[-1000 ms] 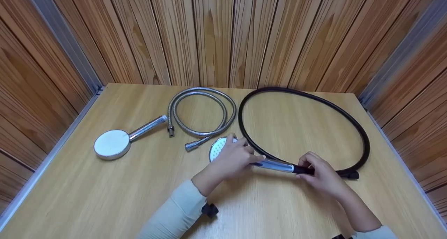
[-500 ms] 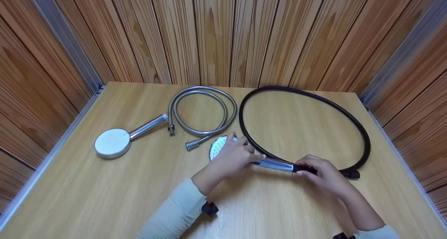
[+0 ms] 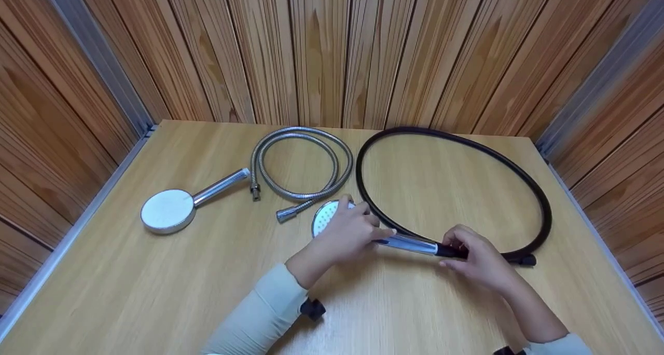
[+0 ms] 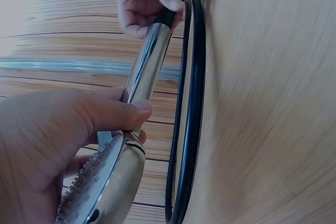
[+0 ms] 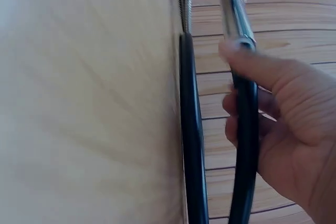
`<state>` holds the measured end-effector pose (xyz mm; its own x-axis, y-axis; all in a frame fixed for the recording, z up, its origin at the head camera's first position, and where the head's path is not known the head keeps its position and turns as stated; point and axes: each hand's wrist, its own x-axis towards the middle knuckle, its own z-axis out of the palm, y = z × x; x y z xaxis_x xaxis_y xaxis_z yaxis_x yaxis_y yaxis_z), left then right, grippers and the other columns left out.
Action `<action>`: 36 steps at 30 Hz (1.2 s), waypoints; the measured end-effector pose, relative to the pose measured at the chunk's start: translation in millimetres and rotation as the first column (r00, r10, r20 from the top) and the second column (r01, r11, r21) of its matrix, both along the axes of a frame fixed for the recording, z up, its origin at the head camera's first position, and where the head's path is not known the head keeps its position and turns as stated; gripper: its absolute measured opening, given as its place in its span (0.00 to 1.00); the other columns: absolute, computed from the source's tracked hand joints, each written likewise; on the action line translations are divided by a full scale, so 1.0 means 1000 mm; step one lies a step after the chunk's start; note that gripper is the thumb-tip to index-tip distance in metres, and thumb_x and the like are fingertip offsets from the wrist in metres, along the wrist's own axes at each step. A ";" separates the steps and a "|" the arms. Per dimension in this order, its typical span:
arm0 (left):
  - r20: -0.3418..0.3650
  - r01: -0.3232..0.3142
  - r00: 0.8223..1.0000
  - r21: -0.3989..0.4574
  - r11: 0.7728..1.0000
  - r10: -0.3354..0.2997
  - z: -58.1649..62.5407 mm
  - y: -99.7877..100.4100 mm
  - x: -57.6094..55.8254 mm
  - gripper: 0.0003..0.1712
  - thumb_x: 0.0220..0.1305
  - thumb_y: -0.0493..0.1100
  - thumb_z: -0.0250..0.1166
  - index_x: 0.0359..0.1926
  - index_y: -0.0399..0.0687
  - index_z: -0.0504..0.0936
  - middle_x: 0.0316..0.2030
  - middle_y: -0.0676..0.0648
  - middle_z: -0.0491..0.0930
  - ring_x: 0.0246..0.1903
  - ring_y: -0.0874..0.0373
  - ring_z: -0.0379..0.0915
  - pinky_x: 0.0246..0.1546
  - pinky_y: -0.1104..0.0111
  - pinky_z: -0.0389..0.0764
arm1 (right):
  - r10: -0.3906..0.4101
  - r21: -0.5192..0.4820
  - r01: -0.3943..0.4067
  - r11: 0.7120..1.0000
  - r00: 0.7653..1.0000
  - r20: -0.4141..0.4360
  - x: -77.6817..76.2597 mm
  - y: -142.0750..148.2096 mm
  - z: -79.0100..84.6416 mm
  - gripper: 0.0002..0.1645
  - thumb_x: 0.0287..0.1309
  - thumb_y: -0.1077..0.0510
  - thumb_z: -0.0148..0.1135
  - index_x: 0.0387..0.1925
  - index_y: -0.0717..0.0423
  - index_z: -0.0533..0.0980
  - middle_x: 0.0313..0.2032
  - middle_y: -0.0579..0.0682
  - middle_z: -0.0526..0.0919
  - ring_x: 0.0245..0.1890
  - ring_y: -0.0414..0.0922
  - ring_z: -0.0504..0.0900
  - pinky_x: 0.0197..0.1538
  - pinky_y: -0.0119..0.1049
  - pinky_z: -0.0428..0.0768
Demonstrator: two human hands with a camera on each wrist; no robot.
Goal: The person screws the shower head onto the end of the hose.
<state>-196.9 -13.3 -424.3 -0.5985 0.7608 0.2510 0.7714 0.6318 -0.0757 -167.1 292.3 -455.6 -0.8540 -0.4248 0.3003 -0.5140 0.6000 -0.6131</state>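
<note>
My left hand [image 3: 348, 234] grips a chrome shower head near its neck, thumb and fingers round it in the left wrist view. Its white nozzle face [image 3: 322, 219] shows beside the hand. The chrome handle [image 3: 412, 244] points right, its end meeting the end fitting of a black shower hose [image 3: 451, 251]. Around that hose end, my right hand [image 3: 477, 256] has its thumb and fingers, as the right wrist view [image 5: 245, 114] of the hose shows. Whether the thread is fully seated cannot be told. The hose's other end [image 3: 526, 260] lies just right of the hand.
A second shower head [image 3: 167, 211] with a white face lies at the left of the wooden table [image 3: 155, 292]. A coiled metal shower hose [image 3: 290, 195] lies behind my left hand. The black hose loops at the back right. Wood-panelled walls [image 3: 321, 54] enclose three sides.
My right fingers reached forward over the hose end half a second ago and are drawn back now. The left hand holds the shower head in nearly the same place.
</note>
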 end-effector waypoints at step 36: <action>0.018 -0.003 1.000 0.003 1.000 0.003 0.001 0.000 0.000 0.20 0.65 0.52 0.65 0.58 0.73 0.80 0.46 0.56 0.84 0.44 0.55 0.71 0.52 0.49 0.62 | -0.002 -0.006 0.002 1.000 1.000 -0.015 0.001 -0.001 0.001 0.19 0.44 0.70 0.75 0.34 0.51 0.76 0.31 0.39 0.77 0.31 0.36 0.74 0.33 0.30 0.73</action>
